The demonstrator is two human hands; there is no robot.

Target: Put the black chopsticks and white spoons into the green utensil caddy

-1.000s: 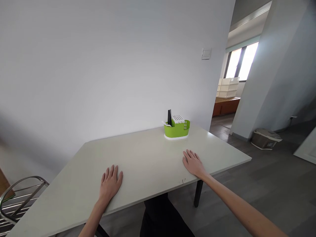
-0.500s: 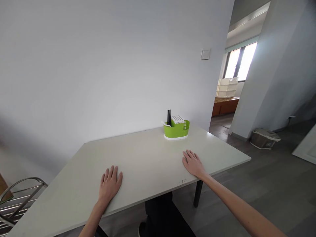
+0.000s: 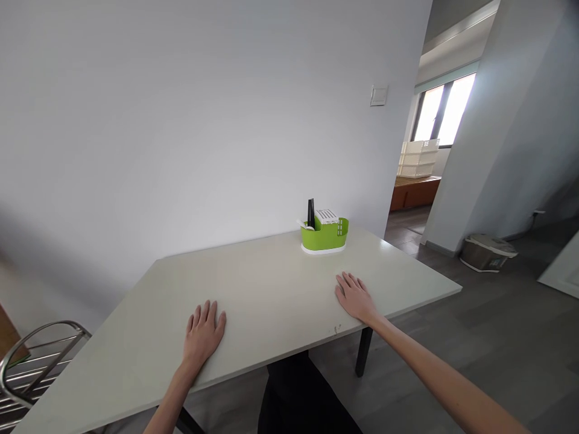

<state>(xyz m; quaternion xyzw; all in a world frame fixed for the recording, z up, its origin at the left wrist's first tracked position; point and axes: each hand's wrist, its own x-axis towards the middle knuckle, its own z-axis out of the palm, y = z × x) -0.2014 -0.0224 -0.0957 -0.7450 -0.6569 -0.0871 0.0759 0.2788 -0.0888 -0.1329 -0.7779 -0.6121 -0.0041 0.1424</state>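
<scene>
My left hand (image 3: 203,333) lies flat, palm down, on the pale table (image 3: 257,295) near its front edge, fingers stretched out and holding nothing. My right hand (image 3: 355,298) rests the same way further right, flat and open, close to the table's front right edge. A green caddy (image 3: 324,234) with a white insert and black utensils stands at the far side of the table by the wall, well beyond my right hand.
A metal rack (image 3: 27,367) stands at the lower left beside the table. A white wall runs behind the table. To the right a doorway opens on a room with white crates (image 3: 418,158); a flat box (image 3: 488,252) lies on the dark floor.
</scene>
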